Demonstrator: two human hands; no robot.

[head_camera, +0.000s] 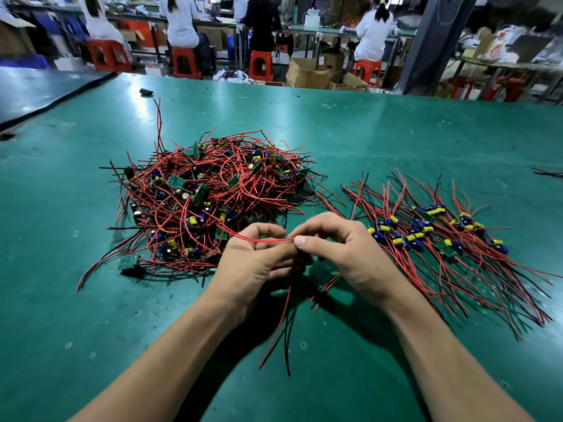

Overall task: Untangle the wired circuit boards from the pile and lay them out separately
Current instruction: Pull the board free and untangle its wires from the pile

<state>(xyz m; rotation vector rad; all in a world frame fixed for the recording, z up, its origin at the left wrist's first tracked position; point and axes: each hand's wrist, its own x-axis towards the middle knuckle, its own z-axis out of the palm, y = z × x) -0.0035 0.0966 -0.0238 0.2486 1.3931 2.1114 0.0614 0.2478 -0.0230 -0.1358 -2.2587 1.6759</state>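
Observation:
A tangled pile [210, 196] of small green circuit boards with red and black wires lies on the green table, left of centre. To the right, several boards [435, 236] lie spread side by side with their wires fanned out. Just above the table in front of the pile, my left hand [256, 263] and my right hand [344, 254] meet. Both pinch a red wire [262, 239] that runs back into the pile. More red and black wires [285, 324] hang down from between my hands; the board they belong to is hidden by my fingers.
The green table [380, 141] stretches far ahead and to both sides. A small black object [146, 92] and a rubber band [239, 123] lie beyond the pile. A stray wire [548, 173] sits at the right edge. People sit on red stools [185, 62] behind.

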